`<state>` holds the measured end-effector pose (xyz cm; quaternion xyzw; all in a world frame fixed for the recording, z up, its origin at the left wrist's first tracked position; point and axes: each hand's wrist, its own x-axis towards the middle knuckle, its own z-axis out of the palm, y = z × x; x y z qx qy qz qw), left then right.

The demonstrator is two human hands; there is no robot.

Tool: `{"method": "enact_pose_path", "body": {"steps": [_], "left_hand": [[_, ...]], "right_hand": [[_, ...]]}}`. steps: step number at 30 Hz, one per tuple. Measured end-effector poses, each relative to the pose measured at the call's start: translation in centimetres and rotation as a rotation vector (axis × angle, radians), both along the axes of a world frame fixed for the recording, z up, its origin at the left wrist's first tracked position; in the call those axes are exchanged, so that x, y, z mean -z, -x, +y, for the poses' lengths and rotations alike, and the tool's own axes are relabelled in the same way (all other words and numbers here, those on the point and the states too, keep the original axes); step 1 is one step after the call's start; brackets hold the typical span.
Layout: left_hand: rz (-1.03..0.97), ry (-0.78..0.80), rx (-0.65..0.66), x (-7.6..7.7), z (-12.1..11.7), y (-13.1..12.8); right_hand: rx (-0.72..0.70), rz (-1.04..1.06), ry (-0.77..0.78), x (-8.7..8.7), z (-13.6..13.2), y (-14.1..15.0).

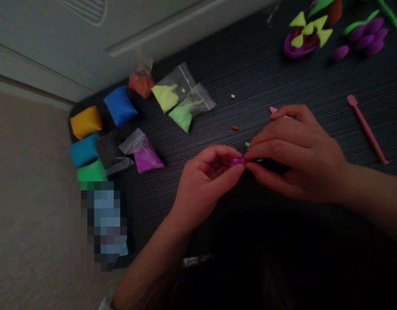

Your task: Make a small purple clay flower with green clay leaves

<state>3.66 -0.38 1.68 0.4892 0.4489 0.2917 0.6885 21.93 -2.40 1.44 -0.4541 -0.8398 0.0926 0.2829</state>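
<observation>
The dark ribbed table (201, 135) stands against a pale panel (56, 56); lighting is dim. The small purple piece (238, 161) is above the table, between both hands' fingertips. The left hand (206, 181) pinches it between thumb and finger; the right hand's (301, 150) grip is closed at its right end. The step in hand appears to be fingertip shaping or joining; the next move likely calls for light, even pressure. A red scrap (235, 128) and a green scrap (247, 144) lie near the fingers and could stick. The right hand partly covers a pink tool (275, 110). Bagged purple clay (148, 160) lies left.
</observation>
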Motion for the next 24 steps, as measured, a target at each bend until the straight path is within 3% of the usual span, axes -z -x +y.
{"method": "enact_pose_path", "body": {"steps": [24], "left_hand": [[-0.053, 0.050, 0.006, 0.22, 0.38, 0.23]], "right_hand": [[0.001, 0.002, 0.025, 0.21, 0.19, -0.31]]}}
